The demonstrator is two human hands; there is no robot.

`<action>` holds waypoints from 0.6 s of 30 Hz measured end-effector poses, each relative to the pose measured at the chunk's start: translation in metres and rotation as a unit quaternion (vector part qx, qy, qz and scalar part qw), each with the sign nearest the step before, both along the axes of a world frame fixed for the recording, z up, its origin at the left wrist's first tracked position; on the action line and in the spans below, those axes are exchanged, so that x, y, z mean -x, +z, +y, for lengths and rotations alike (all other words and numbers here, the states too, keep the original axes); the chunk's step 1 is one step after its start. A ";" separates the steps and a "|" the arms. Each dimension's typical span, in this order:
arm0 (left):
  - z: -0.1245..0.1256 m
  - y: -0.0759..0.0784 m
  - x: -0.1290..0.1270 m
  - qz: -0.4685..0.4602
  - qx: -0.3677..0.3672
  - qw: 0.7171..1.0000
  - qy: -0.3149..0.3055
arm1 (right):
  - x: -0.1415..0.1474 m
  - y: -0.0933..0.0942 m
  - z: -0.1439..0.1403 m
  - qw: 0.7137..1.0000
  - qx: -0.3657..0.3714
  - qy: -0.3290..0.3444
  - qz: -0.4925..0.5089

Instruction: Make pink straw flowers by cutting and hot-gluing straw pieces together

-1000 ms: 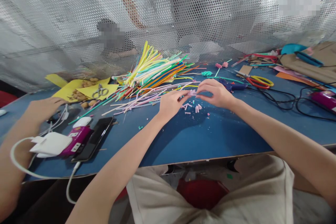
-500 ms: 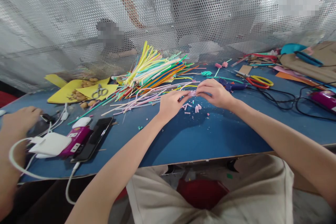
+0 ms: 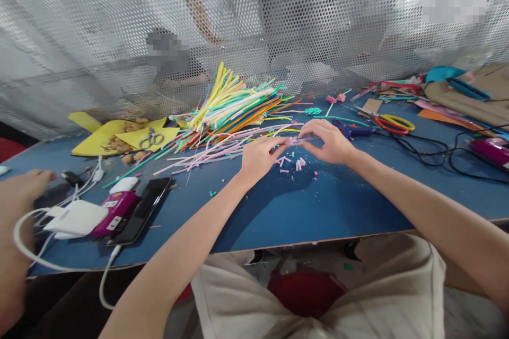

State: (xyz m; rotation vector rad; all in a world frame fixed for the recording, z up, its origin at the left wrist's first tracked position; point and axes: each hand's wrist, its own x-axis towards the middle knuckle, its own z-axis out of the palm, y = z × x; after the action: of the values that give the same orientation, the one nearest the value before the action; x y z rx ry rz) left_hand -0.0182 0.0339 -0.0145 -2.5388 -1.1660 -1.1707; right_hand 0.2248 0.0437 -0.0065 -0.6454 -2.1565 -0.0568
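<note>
Left hand (image 3: 258, 156) and right hand (image 3: 328, 142) meet above the blue desk (image 3: 318, 206), fingers of both pinching one short pink pipe-cleaner piece (image 3: 293, 141). Step looks like twisting or shaping it; next likely needs a firm two-sided grip. Cut pink bits (image 3: 292, 163) lie directly beneath. Pipe-cleaner pile (image 3: 234, 106) crowds left; glue gun (image 3: 352, 129) just beyond right hand. Another person's hand (image 3: 19, 188) far left.

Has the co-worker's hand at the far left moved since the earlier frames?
Yes. The co-worker's hand has pulled back leftward, away from the yellow paper and toward the table edge.
</note>
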 end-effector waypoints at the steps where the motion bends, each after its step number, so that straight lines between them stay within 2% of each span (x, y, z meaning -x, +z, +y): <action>1: 0.000 0.000 0.000 0.003 -0.002 1.000 -0.001 | 0.000 0.000 -0.001 1.000 0.001 -0.001 0.001; 6: 0.000 -0.001 -0.001 0.011 -0.014 1.000 0.001 | 0.001 -0.001 0.001 1.000 -0.017 0.001 -0.011; 18: -0.004 0.001 -0.001 0.017 0.034 0.999 0.011 | -0.001 -0.001 0.001 0.999 -0.027 -0.005 -0.027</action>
State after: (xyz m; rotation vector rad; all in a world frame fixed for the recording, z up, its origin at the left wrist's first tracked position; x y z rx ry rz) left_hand -0.0175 0.0295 -0.0131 -2.5767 -1.2443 -1.0960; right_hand 0.2253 0.0448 -0.0072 -0.6308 -2.1967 -0.1383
